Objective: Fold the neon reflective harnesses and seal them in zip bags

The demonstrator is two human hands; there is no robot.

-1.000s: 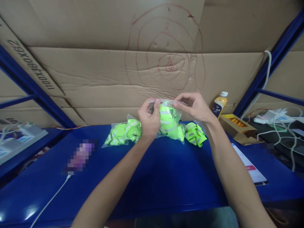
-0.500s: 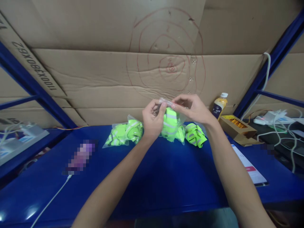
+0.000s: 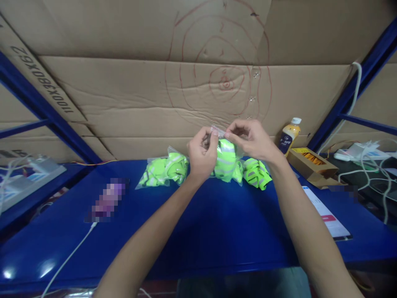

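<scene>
Both hands pinch the top edge of a clear plastic bag [image 3: 226,161] holding folded neon-green cloth with silvery stripes. My left hand [image 3: 203,153] grips the left end of that edge between thumb and fingers. At the right end, my right hand [image 3: 249,138] has its thumb and forefinger closed on the plastic. The bag hangs above the back of the blue table [image 3: 217,231]. Left of it lie more clear bags of the same green cloth [image 3: 163,170]. A loose-looking bundle of green striped cloth [image 3: 257,174] rests to the right, partly behind my right wrist.
A phone [image 3: 108,200] on a white cable lies at left, a tablet-like screen [image 3: 328,215] at right. Behind it stand an open cardboard box [image 3: 313,165] and a bottle [image 3: 289,136]. Power strips [image 3: 31,182] and cables flank the table. A cardboard wall [image 3: 133,103] closes the back.
The view has tilted down slightly. Both hands keep their pinch on the bag's top edge, with only a small shift of the fingers.
</scene>
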